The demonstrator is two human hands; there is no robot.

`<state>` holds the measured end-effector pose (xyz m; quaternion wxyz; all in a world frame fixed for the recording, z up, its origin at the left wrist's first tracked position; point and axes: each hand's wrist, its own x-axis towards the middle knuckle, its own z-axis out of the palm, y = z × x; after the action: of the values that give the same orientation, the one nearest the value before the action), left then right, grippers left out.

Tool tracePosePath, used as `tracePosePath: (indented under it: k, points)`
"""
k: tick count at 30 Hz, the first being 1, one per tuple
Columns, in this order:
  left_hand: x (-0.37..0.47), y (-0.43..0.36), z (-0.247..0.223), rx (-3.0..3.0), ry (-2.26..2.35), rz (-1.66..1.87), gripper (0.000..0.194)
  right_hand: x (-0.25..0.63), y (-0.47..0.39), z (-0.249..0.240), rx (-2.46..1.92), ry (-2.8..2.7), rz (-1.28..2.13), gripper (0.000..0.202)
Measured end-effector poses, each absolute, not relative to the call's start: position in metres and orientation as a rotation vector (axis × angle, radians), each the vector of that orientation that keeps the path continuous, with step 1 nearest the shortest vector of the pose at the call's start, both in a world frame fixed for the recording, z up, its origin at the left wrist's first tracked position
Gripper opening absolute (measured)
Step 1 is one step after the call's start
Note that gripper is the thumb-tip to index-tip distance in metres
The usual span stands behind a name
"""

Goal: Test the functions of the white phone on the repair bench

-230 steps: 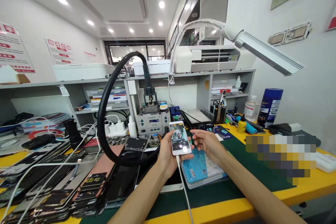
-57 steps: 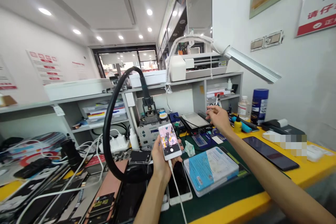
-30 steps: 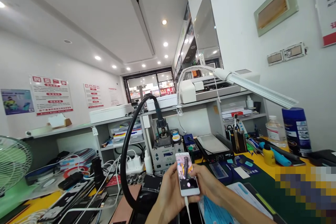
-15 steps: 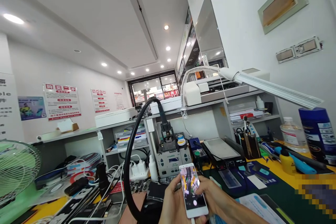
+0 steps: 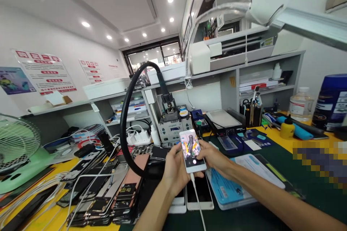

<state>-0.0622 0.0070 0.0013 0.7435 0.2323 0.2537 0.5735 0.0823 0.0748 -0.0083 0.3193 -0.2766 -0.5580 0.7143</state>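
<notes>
A white smartphone (image 5: 193,169) is held upright in front of me, its screen lit with a camera view. My left hand (image 5: 173,168) wraps round its left side and back. On the right edge, my right hand (image 5: 213,155) grips it, with the thumb over the lower part of the screen. A white cable (image 5: 199,202) runs down from the phone's bottom edge. Below the hands, another white-framed phone (image 5: 200,196) lies on the dark green mat (image 5: 195,222). Just right of it is a blue and white package (image 5: 230,191).
Stacks of phone parts (image 5: 127,195) and loose cables cover the left side. A thick black hose (image 5: 124,122) arches up from a grey soldering station (image 5: 173,130). At far left stands a green fan (image 5: 18,151). A lamp arm (image 5: 311,25) hangs over the right.
The view has tilted down, bringing more of the bench and both forearms into sight. The phone stays in both hands and appears higher in the picture.
</notes>
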Motion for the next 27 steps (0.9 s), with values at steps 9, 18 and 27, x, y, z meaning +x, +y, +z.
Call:
tracePosePath:
  k: [9,18,27]
  points:
    - [-0.064,0.002,0.005,0.529,0.543,1.238,0.052,0.083,0.064,0.011,-0.854,-1.474,1.817,0.036]
    - [-0.061,0.0,0.009,0.578,0.535,1.265,0.052,0.083,0.065,0.009,-0.767,-1.5,1.793,0.039]
    - [-0.058,-0.002,0.011,0.586,0.576,1.283,0.054,0.085,0.066,0.005,-0.702,-1.5,1.814,0.04]
